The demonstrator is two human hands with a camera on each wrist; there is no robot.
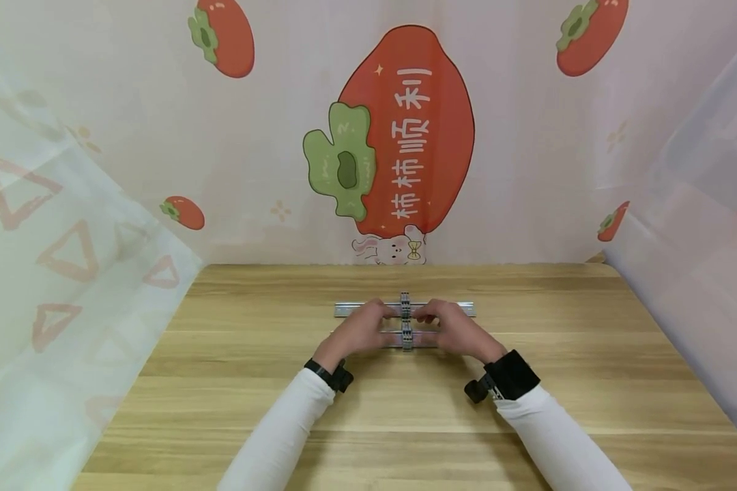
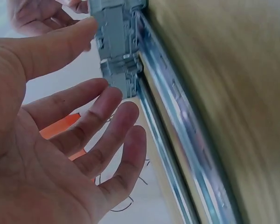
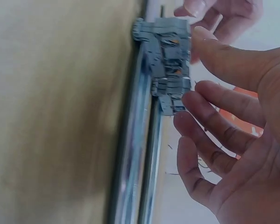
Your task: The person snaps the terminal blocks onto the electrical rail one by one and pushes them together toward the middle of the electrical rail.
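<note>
Two stacks of grey terminal blocks sit on two parallel metal rails, one behind the other. The far block stack (image 1: 405,304) is on the far rail (image 1: 349,309); the near block stack (image 1: 407,335) is on the near rail (image 2: 196,154). My left hand (image 1: 361,329) is at the left of the stacks, its thumb tip against the near stack and its index fingertip right at the far one. From the right, my right hand (image 1: 460,331) mirrors it, thumb at the near stack, fingertips beside the far stack. The fingers of both hands are extended and loosely bent.
The rails lie on a wood-grain table (image 1: 393,423). A pale cloth backdrop (image 1: 270,136) with printed persimmons rises behind the table, and pale sheets (image 1: 49,273) flank both sides. Each wrist wears a black strap with a small camera (image 1: 478,390).
</note>
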